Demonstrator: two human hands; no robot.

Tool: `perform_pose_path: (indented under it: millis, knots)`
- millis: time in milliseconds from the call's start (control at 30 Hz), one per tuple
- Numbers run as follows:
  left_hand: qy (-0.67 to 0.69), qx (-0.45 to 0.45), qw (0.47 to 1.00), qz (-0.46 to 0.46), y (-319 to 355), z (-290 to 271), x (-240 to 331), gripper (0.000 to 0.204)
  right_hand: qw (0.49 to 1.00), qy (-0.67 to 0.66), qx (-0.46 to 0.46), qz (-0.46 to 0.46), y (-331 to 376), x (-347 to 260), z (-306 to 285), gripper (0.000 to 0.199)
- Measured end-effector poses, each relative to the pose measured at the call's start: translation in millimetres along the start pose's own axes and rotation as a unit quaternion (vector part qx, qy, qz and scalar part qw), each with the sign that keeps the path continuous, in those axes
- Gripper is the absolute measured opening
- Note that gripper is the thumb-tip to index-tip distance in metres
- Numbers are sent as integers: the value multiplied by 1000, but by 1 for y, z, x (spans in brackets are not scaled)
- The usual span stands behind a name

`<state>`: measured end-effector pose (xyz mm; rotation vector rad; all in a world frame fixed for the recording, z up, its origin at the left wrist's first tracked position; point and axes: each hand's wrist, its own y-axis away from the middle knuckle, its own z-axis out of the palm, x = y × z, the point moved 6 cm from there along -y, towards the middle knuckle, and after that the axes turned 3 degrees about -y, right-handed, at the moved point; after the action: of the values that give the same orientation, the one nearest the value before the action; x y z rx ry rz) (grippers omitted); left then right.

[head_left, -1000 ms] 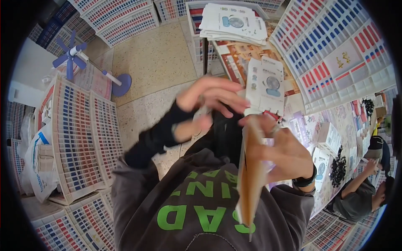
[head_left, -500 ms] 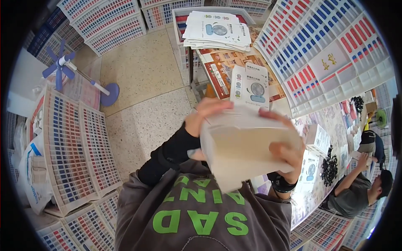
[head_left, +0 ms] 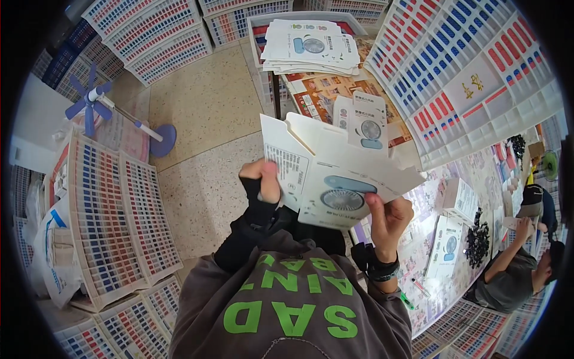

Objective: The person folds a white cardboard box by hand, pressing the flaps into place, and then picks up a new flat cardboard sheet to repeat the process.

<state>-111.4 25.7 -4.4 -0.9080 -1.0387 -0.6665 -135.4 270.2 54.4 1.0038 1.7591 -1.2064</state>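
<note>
Both my hands hold a white cardboard box [head_left: 335, 173] with a fan picture on its side, raised in front of my chest, its top flaps standing open. My left hand [head_left: 263, 179] grips the box's left panel, thumb on the printed face. My right hand [head_left: 387, 216] pinches its lower right corner; a dark watch sits on that wrist. Just beyond the box stands a folded white carton [head_left: 366, 124] on the table.
A stack of flat white box blanks [head_left: 311, 40] lies in a crate at the top. Crates of red and blue items [head_left: 472, 72] line the right and left [head_left: 113, 209]. A blue pedestal fan [head_left: 95, 102] stands on the floor. Another person [head_left: 514, 275] sits at the table on the right.
The box has swung round from edge-on to a wide face, then opened up, its printed fan side now facing me with flaps raised. My left hand shifted down onto its left panel.
</note>
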Motion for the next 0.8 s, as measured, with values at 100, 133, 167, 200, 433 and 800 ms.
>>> perform_pose_path:
  millis: [100,133,167,200,433,800]
  knots:
    - [136,-42,988,-58,1,18,-9,70,998,57,-5,18,-6,4,7,20]
    - [96,-73,993,-13,1,24,2,75,998,57,-3,17,-7,5,8,20]
    - [58,-103,992,33,2,29,14,83,999,17,6,34,-6,7,9,27]
    - [24,-129,988,81,3,35,26,91,998,-24,15,50,-6,8,10,35]
    - [-120,-93,982,111,21,36,28,94,796,356,169,-459,24,-58,19,41]
    - [-88,-194,951,224,27,48,36,109,932,184,-309,-57,-43,-49,50,12]
